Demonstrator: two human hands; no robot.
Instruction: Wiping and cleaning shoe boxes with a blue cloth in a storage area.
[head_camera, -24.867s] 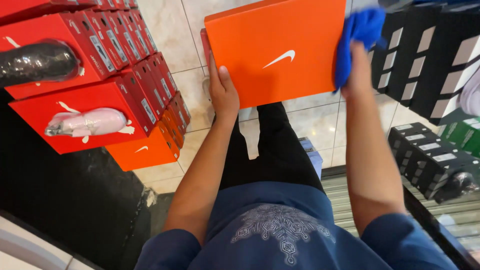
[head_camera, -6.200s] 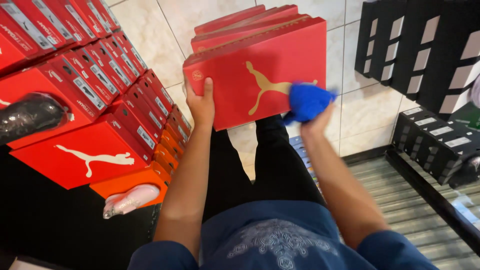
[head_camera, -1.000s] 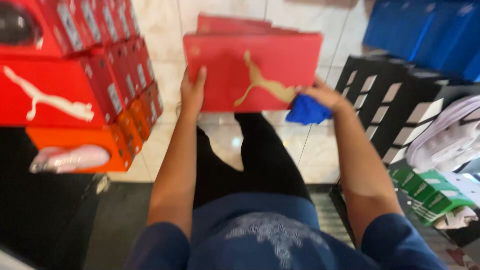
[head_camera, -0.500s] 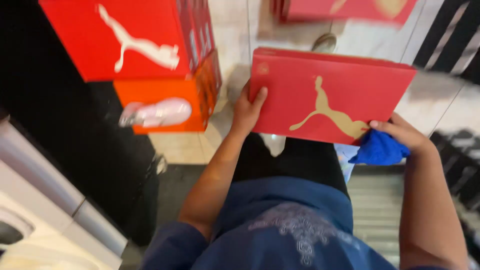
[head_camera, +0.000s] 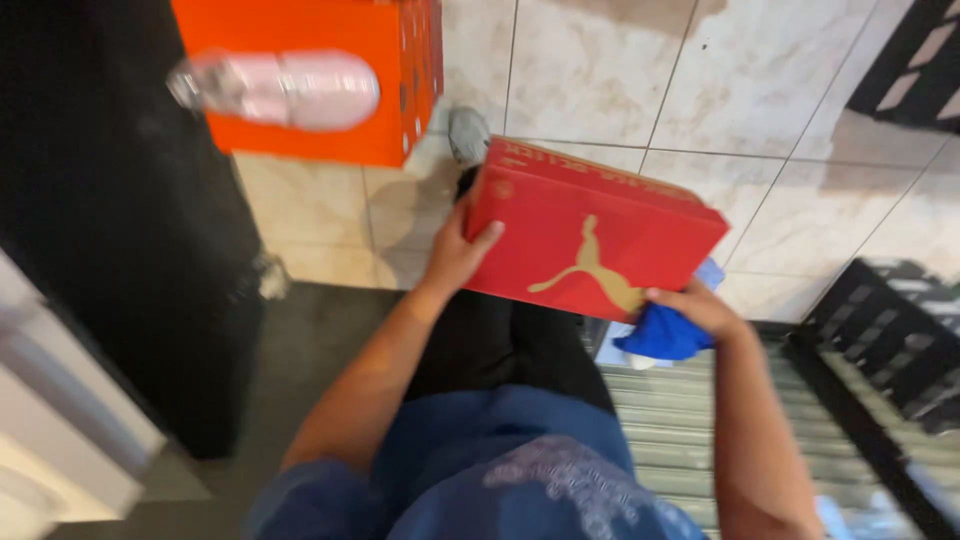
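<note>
Red shoebox (head_camera: 590, 235) now carried low over the tiled floor (head_camera: 600, 70).
Left hand (head_camera: 455, 255) grips its edge; right hand (head_camera: 700, 305) props the corner, clutching a blue cloth (head_camera: 660, 335); it has left the stack.

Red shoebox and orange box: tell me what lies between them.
Head view: pale floor tiles and a grey shoe toe separate the red shoebox from the orange box.

Red shoebox (head_camera: 590, 235), lid shut, tilted; blue cloth (head_camera: 660, 335) beneath corner.
</note>
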